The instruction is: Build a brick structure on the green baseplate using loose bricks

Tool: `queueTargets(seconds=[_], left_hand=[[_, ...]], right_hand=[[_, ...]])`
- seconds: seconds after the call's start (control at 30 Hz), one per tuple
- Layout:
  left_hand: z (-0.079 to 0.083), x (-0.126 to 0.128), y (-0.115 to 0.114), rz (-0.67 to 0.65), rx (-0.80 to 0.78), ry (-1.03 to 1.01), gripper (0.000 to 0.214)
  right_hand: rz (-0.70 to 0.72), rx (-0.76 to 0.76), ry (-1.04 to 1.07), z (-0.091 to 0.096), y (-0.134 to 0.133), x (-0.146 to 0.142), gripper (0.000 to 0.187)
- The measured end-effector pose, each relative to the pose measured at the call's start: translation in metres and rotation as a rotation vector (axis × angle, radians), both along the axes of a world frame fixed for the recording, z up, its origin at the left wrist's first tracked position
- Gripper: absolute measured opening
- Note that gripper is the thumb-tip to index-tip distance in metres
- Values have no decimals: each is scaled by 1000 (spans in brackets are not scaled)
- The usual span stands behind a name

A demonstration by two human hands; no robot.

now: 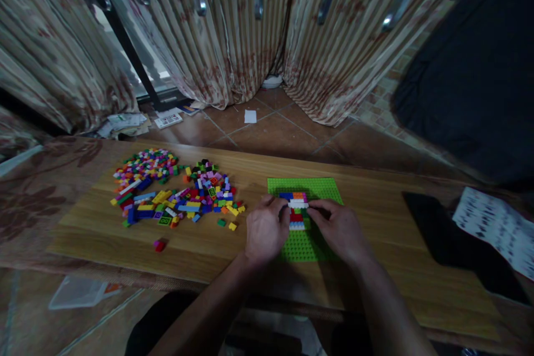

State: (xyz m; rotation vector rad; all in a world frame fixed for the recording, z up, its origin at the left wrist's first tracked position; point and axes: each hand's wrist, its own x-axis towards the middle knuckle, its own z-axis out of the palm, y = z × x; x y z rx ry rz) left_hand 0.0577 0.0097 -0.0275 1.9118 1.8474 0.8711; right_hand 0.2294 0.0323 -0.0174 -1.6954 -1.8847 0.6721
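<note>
A bright green studded baseplate (302, 250) lies on the wooden board, bearing a small build of blue, orange, white, red and green toy bricks. A long white toy brick (298, 205) spans the build from side to side. At its left end are the pinched fingers of my left hand (267, 228). My right hand (337, 227) grips the opposite end between thumb and fingertips. Below it in view, red bricks (296, 217) and a pale studded row (297, 226) show. My fingers hide both edges of the build, and whether the white brick is pressed down I cannot tell.
Many loose bricks (192, 200) spread over the left of the wooden board (217, 258). A pink-and-red piece (159, 246) lies apart near the front. To the right are a black flat object (434, 228) and a printed sheet (496, 228). A clear plastic container (77, 292) sits on the floor.
</note>
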Motion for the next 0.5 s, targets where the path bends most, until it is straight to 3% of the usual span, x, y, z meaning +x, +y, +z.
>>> queueTargets(seconds=[0.3, 0.5], left_hand=[[3, -4, -1, -55, 15, -163, 15], [11, -10, 0, -52, -13, -371, 12]], right_hand=[[-37, -26, 76, 0, -2, 0, 21], [17, 20, 161, 8, -6, -3, 28]])
